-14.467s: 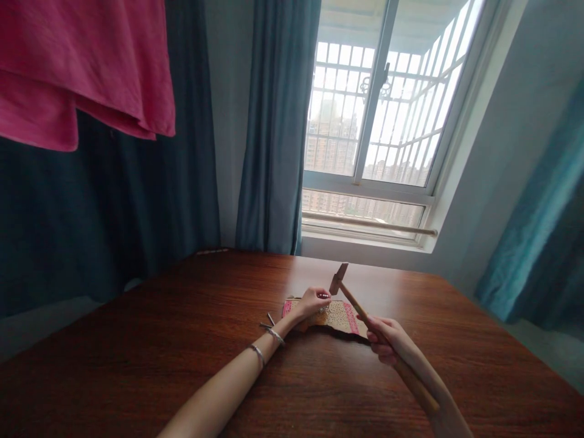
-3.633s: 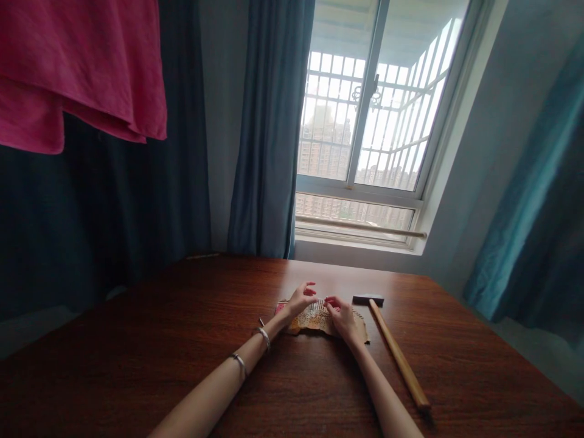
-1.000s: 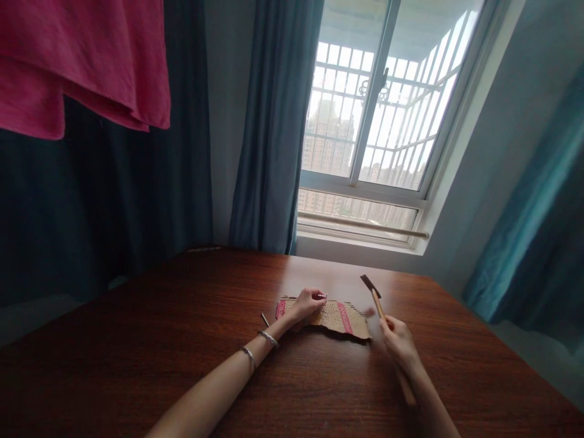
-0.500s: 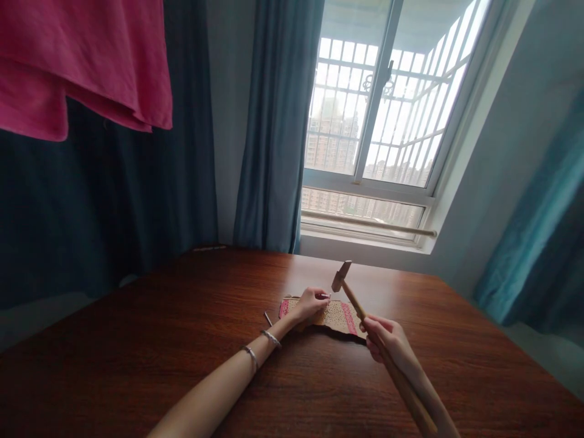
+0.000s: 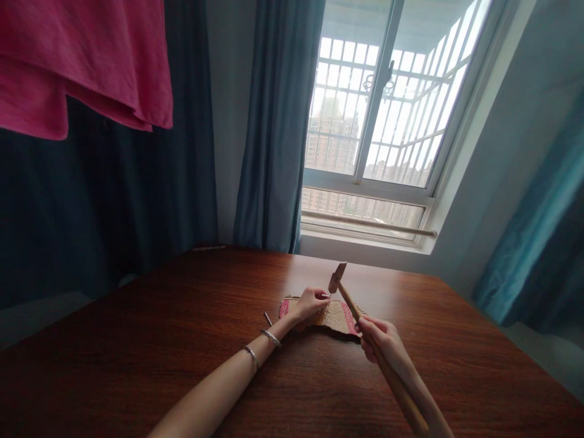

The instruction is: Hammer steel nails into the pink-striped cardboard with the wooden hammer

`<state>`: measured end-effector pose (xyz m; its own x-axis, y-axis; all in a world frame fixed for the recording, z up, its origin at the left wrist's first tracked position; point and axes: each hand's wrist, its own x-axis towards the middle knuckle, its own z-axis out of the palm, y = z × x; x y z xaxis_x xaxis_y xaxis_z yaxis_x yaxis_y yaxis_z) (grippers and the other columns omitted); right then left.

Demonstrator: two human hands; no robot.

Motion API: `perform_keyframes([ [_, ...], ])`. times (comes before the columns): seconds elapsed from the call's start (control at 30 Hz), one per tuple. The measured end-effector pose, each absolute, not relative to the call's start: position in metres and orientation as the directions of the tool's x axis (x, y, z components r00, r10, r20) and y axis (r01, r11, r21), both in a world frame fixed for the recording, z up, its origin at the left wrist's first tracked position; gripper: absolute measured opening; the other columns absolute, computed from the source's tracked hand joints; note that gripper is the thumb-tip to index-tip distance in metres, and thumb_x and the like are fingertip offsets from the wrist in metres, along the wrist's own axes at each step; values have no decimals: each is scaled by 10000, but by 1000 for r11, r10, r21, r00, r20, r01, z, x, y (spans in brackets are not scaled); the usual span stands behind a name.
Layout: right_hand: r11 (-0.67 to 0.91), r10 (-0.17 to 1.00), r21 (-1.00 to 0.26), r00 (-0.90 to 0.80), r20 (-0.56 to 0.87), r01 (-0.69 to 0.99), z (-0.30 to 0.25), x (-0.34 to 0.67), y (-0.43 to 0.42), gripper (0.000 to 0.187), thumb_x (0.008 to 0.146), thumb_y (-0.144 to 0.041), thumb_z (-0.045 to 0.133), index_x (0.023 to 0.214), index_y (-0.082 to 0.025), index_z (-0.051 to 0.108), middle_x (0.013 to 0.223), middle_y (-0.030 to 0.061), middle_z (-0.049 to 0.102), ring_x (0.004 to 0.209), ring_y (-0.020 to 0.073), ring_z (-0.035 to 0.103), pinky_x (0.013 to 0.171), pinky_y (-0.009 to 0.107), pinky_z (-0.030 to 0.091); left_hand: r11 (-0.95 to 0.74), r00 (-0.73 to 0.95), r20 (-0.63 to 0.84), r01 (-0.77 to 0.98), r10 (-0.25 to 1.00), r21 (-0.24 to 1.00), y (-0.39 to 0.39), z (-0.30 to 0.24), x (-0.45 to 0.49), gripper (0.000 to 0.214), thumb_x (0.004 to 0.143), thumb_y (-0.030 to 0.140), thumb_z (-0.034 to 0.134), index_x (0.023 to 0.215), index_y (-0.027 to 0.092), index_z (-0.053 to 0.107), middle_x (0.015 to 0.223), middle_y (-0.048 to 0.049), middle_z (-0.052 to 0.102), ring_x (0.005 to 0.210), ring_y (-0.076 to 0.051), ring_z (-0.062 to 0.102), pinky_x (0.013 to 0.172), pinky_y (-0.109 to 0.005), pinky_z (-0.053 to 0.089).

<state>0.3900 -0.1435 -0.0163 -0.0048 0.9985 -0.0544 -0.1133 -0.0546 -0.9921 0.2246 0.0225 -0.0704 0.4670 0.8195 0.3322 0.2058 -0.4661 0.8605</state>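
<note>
A tan leather piece point(image 5: 335, 315) with pink stripes and many punched holes lies on the wooden table point(image 5: 182, 353). My left hand point(image 5: 310, 302) rests on it, fingers pinched on a thin metal punch point(image 5: 325, 296) standing on the leather. My right hand point(image 5: 381, 342) is wrapped round the long wooden handle of a hammer point(image 5: 338, 278). The hammer's head hangs just above the punch, right of my left fingertips.
A spare metal punch point(image 5: 267, 318) lies on the table left of my left wrist. A window point(image 5: 378, 115) with blue curtains point(image 5: 274, 134) stands behind the table. A pink cloth point(image 5: 82, 61) hangs at the upper left.
My right hand picked the hammer up from the table, raised it, and has now brought its head down closer to the punch. My left hand has stayed on the leather.
</note>
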Motion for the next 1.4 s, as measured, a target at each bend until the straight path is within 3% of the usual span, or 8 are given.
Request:
perform_keyframes([
  [1.4,-50,998,-996,24,-52,-79,-5,391,-148,352,673,-497,578,670,-148,539,382,-59,405,335,51,328,321,172,227,-424,463,277,251,842,870,25,-72,226,231,635,294,593,726,99,675,675,-32,644,635,-141,541,564,-206,373],
])
